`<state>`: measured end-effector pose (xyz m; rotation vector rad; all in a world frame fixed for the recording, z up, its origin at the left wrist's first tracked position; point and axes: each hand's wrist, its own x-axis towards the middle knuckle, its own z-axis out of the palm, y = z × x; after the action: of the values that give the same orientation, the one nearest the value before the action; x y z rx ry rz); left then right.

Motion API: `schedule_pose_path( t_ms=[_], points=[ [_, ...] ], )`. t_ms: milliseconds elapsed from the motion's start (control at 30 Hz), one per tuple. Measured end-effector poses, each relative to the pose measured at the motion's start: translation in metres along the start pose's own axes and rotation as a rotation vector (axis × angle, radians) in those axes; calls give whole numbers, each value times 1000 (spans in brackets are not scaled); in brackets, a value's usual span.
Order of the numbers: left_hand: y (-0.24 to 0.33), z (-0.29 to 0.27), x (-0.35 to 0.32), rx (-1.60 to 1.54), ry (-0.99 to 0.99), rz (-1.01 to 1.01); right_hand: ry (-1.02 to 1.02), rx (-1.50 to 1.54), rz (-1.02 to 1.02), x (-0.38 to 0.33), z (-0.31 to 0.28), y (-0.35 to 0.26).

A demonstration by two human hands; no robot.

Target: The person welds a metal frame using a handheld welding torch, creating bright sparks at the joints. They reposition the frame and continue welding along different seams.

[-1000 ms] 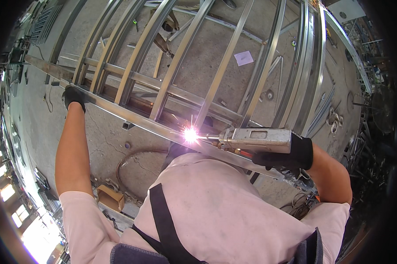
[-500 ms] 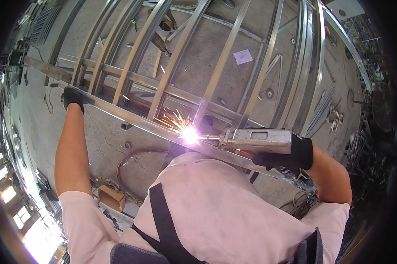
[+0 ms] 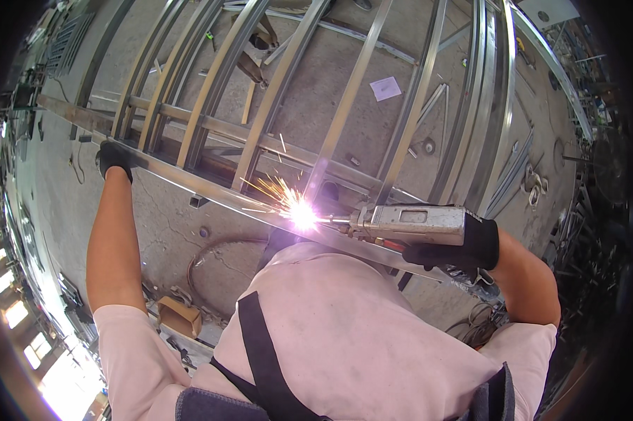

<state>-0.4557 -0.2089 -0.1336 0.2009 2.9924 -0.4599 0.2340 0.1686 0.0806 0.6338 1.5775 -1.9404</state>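
Observation:
My right hand (image 3: 474,247), in a black glove, grips a silver, box-shaped welding gun (image 3: 379,223). The gun's thin nozzle points left, and a glaring white-violet arc with orange sparks (image 3: 281,196) burns at its tip. That glare hides the weld point, where an upright metal bar (image 3: 346,105) comes down to a long square metal tube (image 3: 211,191). Farther left, my left hand (image 3: 115,161), also black-gloved, is closed over the same tube; its fingertips are hidden on the far side.
Several parallel metal bars run away from me, joined by a crosspiece (image 3: 274,144). Beyond them lie a sheet of paper (image 3: 385,89) and loose metal strips. A cardboard box (image 3: 179,316) and a curved hose (image 3: 193,270) are on the floor near me. Metal lengths (image 3: 516,168) lie at the right.
The welding arc still burns, and its sparks now spread in a different pattern. The metal frame and my left hand appear slightly farther left in view; the gun has barely moved.

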Motion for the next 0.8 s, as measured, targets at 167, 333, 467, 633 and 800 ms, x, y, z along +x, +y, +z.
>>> schedule_pose_path(
  t_ms=[167, 333, 467, 633, 800],
  points=[
    [13, -14, -25, 148, 101, 72, 2, 12, 92, -7, -2, 3],
    [22, -33, -33, 141, 89, 30, 28, -177, -62, -8, 3, 5],
    [24, -36, -37, 523, -29, 174, 142, -10, -80, -26, 14, 10],
    [10, -6, 0, 827, 36, 422, 306, -64, 33, -49, 39, 19],
    [4, 15, 15, -779, -4, 13, 406, -93, -94, -77, 62, 15]
  ],
)
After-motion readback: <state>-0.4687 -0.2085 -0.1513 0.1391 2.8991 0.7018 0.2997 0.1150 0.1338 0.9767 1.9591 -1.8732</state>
